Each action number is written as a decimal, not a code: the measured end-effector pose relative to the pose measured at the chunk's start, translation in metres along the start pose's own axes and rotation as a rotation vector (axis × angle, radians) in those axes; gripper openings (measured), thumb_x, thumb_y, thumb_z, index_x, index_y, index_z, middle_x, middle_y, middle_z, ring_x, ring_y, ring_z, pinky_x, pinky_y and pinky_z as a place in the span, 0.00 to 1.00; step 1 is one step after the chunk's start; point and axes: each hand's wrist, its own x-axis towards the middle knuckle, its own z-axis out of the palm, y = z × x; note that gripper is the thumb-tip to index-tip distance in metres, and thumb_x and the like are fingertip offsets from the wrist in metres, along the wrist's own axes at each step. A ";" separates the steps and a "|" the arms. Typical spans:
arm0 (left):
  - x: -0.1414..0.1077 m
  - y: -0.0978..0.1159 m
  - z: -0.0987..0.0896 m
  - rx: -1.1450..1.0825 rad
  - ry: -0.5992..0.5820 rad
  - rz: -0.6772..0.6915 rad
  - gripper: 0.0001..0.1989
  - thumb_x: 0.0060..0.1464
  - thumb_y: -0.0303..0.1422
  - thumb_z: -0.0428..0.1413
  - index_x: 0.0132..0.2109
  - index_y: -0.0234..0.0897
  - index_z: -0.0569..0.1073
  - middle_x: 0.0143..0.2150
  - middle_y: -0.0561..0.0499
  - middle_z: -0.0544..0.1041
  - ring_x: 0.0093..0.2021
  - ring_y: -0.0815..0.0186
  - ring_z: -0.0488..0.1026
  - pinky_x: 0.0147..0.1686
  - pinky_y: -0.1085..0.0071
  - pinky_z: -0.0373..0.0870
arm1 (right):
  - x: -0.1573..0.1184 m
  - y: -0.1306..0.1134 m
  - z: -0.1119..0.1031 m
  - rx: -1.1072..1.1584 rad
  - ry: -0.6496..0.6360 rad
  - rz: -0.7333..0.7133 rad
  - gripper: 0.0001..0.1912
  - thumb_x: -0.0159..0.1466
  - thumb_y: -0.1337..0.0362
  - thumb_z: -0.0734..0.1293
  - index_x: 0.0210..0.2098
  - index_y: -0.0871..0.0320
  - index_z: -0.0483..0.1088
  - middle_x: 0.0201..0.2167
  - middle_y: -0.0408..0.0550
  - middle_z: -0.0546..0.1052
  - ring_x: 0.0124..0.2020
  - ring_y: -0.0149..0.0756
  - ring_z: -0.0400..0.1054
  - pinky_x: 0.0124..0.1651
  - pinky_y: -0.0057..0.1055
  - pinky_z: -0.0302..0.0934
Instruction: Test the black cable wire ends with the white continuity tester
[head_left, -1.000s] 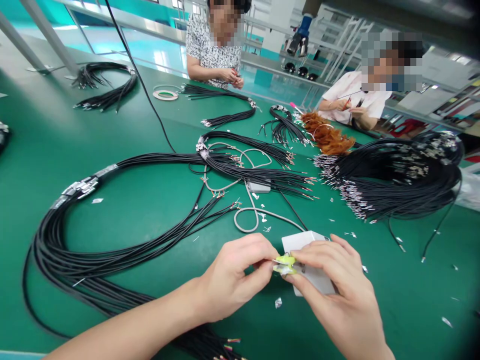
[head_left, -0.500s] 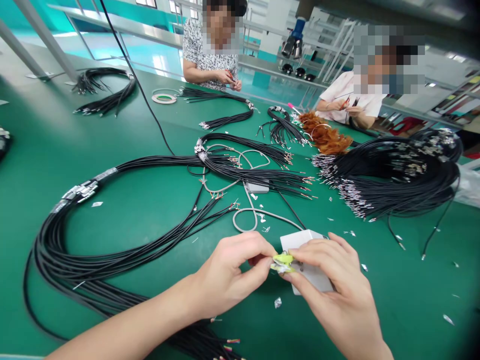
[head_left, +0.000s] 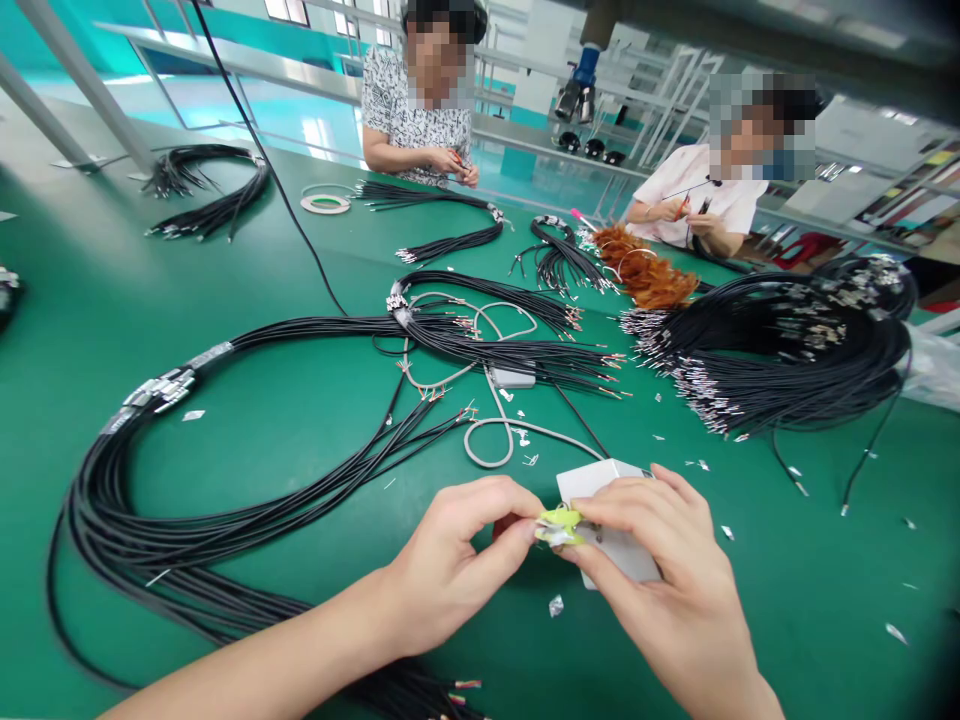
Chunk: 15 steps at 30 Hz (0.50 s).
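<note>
Both hands meet over the table at a small yellow-green clip-like piece [head_left: 562, 520] with a whitish, shiny bit between its sides. My left hand [head_left: 469, 555] is closed, thumb and forefinger pinching at its left end. From the other side, my right hand [head_left: 664, 560] grips it between thumb and fingertips. What exactly lies inside the pinch is too small to tell. Just behind and beneath the fingers is a pale grey box [head_left: 622, 545], partly covered by my right hand. A grey cord [head_left: 555, 425] runs toward it. A scrap of foil [head_left: 556, 606] lies below my hands.
Bundled black cables [head_left: 150, 480] with stripped ends curve across the left. Another bundle [head_left: 480, 340] lies ahead, and a big coiled pile [head_left: 795, 360] to the right. Brown fibres [head_left: 645, 265] and a tape roll [head_left: 325, 203] lie farther back. Two people work across the table.
Both hands keep their pinch on the yellow-green piece, which has shifted very slightly left. The whole view has moved a little. Little else differs.
</note>
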 end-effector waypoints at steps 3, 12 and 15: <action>0.000 0.002 -0.002 0.000 -0.020 -0.058 0.08 0.60 0.26 0.52 0.37 0.31 0.76 0.31 0.49 0.76 0.31 0.67 0.71 0.33 0.73 0.68 | 0.000 -0.001 0.000 0.004 0.002 0.005 0.06 0.62 0.63 0.71 0.38 0.53 0.70 0.32 0.40 0.78 0.37 0.39 0.72 0.57 0.48 0.48; 0.000 0.002 -0.004 0.127 -0.088 -0.169 0.08 0.60 0.24 0.52 0.41 0.34 0.75 0.32 0.52 0.77 0.31 0.69 0.71 0.31 0.74 0.68 | -0.001 -0.003 0.000 0.037 0.019 0.038 0.07 0.61 0.65 0.71 0.38 0.52 0.71 0.32 0.40 0.78 0.37 0.39 0.72 0.58 0.49 0.48; -0.002 0.003 -0.006 0.161 0.025 -0.065 0.07 0.61 0.23 0.52 0.42 0.35 0.75 0.34 0.51 0.76 0.33 0.68 0.72 0.35 0.74 0.70 | -0.001 -0.004 0.000 0.036 0.027 0.042 0.08 0.60 0.65 0.72 0.38 0.52 0.71 0.32 0.40 0.79 0.38 0.39 0.72 0.58 0.49 0.48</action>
